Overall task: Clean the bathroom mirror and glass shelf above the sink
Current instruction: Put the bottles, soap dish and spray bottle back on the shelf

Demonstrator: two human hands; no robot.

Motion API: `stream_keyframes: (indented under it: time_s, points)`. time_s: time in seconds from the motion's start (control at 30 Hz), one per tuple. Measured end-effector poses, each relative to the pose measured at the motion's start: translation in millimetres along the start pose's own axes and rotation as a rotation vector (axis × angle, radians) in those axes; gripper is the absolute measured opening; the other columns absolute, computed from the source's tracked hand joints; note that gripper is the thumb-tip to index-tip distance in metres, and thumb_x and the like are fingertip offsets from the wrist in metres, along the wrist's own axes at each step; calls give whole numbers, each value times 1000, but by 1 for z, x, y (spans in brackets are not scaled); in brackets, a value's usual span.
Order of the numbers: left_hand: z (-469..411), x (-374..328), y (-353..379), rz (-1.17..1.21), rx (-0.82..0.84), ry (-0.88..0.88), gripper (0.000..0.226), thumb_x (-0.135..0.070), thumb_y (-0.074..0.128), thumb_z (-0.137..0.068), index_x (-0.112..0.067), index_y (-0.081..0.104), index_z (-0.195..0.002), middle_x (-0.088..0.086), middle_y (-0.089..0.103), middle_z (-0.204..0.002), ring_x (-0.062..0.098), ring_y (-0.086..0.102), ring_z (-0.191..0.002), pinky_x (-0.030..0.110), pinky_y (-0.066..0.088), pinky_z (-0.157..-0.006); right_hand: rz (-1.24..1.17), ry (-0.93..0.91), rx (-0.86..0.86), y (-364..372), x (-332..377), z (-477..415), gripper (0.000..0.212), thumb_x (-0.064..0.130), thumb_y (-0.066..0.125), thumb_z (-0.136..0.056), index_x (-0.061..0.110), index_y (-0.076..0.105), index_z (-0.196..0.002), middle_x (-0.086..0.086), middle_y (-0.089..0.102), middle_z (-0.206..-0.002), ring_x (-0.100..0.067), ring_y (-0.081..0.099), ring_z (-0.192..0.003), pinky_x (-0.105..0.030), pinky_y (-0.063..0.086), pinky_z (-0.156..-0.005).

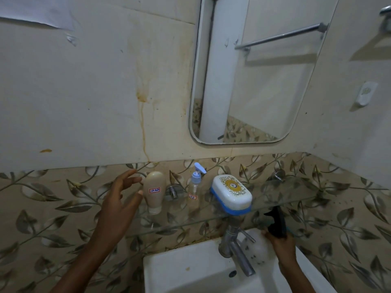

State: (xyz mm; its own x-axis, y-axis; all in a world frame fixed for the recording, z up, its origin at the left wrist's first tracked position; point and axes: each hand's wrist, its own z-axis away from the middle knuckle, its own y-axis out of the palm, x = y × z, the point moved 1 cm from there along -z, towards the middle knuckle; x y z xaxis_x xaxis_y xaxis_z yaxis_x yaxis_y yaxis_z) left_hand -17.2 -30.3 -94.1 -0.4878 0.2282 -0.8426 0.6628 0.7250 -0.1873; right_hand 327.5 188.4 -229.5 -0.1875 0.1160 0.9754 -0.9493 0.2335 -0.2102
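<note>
From the head camera, the room is a small bathroom corner: plain cream wall panels above, streaked with one long rust-coloured drip stain (143,123), and a band of beige tiles printed with grey leaves below. One mirror (254,81) with rounded corners hangs on the wall, reflecting a white pipe and a metal towel rail. Beneath it runs one glass shelf (281,199), clear enough that the leaf tiles show through, fixed to the wall on metal pegs. Three things stand on the shelf — one beige tube (154,191) standing on its cap with a label, one small clear spray bottle (195,187) with a pale blue nozzle, also labelled, and one white soap box (231,192) with a blue base and gold pattern on its lid, at the shelf's front edge. Below the shelf sits one white sink (190,269) with one metal tap (237,250) over it. The left hand (122,195) is raised beside the beige tube, fingers spread and loosely curled, the thumb just touching or nearly touching the tube's side. The right hand (279,242) is low, by the tap under the shelf's edge, wrapped around a black trigger sprayer (276,223) — its bottle looks clear, though it is hard to make out.
</note>
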Motion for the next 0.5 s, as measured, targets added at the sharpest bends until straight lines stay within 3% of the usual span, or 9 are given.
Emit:
stream_keyframes:
  time_s: [0.13,0.23,0.33,0.5]
  points:
    - [-1,0,4,-4,-8,7,48,-2,56,-86,-33,46,-121,-6,60,-113,-18,49,-102,7,36,-74,1,35,14,-36,2,6,51,13,78,-74,-3,58,-119,-23,61,-121,-38,55,-111,-47,44,-96]
    - [-1,0,8,-21,7,18,48,-6,58,-86,-36,45,-122,-7,58,-112,-21,47,-99,9,36,-72,2,60,29,-65,14,14,39,14,79,-72,-7,66,-103,-24,67,-93,-32,59,-84,-40,45,-78]
    - [-2,1,8,-19,4,21,47,-8,59,-86,-35,45,-123,-6,58,-112,-23,48,-99,11,35,-73,-29,43,28,-93,42,18,33,12,77,-73,-10,66,-95,-22,67,-78,-31,61,-73,-38,49,-70]
    - [-1,1,10,-6,9,5,48,-8,59,-86,-38,45,-121,-5,58,-113,-22,49,-98,11,35,-74,-93,-149,102,-122,118,21,33,13,71,-77,0,64,-106,-19,69,-93,-32,66,-85,-33,59,-61]
